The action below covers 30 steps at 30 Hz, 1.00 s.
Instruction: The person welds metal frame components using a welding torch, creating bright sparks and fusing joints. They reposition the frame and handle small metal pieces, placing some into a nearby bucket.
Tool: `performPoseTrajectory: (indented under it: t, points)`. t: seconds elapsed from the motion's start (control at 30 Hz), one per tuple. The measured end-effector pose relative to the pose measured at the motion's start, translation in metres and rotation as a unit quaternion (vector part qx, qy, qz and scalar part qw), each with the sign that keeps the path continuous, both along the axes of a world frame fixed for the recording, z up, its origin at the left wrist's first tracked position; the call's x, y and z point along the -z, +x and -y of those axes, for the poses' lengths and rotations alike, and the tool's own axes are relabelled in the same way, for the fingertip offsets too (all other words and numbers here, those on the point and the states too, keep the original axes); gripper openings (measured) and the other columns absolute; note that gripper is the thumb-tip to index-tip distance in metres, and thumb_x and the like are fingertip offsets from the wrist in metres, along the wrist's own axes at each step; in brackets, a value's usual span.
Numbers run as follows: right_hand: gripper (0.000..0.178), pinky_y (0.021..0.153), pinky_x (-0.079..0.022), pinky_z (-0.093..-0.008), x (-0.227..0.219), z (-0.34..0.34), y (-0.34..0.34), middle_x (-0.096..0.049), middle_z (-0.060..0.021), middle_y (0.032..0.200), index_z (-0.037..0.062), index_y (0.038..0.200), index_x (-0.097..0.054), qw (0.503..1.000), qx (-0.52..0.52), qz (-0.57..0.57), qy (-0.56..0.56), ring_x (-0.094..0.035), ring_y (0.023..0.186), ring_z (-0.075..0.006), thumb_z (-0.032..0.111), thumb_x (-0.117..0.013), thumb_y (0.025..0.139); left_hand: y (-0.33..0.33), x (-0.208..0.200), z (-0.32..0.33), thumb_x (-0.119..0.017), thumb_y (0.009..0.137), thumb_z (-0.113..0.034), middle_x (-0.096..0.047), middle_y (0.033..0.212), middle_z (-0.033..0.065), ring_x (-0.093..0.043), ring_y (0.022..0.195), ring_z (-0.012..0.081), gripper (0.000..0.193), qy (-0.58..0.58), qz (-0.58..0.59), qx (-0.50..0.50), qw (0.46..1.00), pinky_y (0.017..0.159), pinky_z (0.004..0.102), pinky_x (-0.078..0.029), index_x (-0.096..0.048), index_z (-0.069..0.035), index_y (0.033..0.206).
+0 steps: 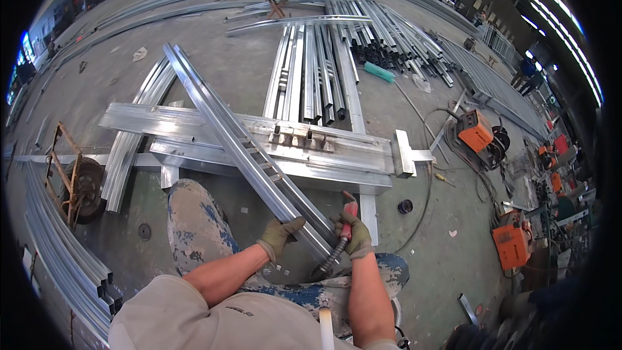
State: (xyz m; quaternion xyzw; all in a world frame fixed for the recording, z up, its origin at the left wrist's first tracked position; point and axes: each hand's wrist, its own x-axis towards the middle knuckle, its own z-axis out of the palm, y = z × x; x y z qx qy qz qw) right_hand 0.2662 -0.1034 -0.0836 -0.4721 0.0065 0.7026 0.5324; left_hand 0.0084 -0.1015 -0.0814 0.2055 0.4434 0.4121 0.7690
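Two long shiny metal tubes joined by short crosspieces form a ladder-like frame (223, 137), lying slantwise with its near end between my hands. My left hand (280, 236), in an olive work glove, is closed on the left side of this near end. In my gloved right hand (356, 238) is a red welding torch (350, 215), its bent nozzle pointing away from me and its ribbed cable (333, 256) curving down toward my lap. That hand is beside the frame's right tube; whether it touches the tube is unclear. Wide metal beams (142, 118) support the frame.
Several short tube pieces (304, 139) rest on the beams. Long tubes (304, 71) lie beyond, more (61, 246) at left beside a rusty wheeled cart (74, 175). Orange welding machines (476, 131) stand at right, with cables across the floor near a dark round object (405, 206).
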Motion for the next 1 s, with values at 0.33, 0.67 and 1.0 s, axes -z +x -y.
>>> performPoseTrajectory:
  t: [0.33, 0.67, 1.0]
  points:
    - [0.030, 0.056, -0.057, -0.0330, -0.100, 0.019, -0.033, -0.075, -0.0172, 0.105, 0.0028, 0.121, -0.061, 0.976, -0.036, 0.185, 0.109, -0.068, 0.069, -0.0186, 0.012, -0.076, 0.097, 0.040, -0.033, -0.022, -0.095, 0.079, -0.019, -0.074, 0.108, 0.0126, -0.071, 0.092, 0.0234, 0.059, 0.024, -0.073, -0.106, 0.991, 0.080, 0.0362, -0.056, -0.063, 0.006, 0.122]
    - [0.043, 0.069, -0.053, -0.0305, -0.107, 0.051, -0.108, -0.071, -0.0048, 0.100, 0.0027, 0.134, -0.062, 0.882, 0.048, 0.455, 0.111, -0.064, 0.082, -0.0098, 0.018, -0.076, 0.096, 0.048, -0.060, -0.032, -0.096, 0.077, -0.029, -0.072, 0.111, 0.0164, -0.070, 0.090, 0.0245, 0.075, -0.033, -0.193, -0.056, 0.979, 0.073, 0.0379, -0.057, -0.057, 0.008, 0.129]
    - [0.052, 0.055, -0.051, -0.0379, -0.058, 0.039, -0.102, -0.071, -0.0114, 0.085, 0.0066, 0.143, -0.056, 0.771, 0.037, 0.620, 0.142, -0.065, 0.060, -0.0226, 0.026, -0.072, 0.097, 0.063, -0.044, -0.044, -0.091, 0.085, -0.029, -0.074, 0.107, 0.0134, -0.069, 0.089, 0.0227, 0.053, -0.028, -0.222, -0.057, 0.973, 0.077, 0.0376, -0.056, -0.067, 0.004, 0.119]
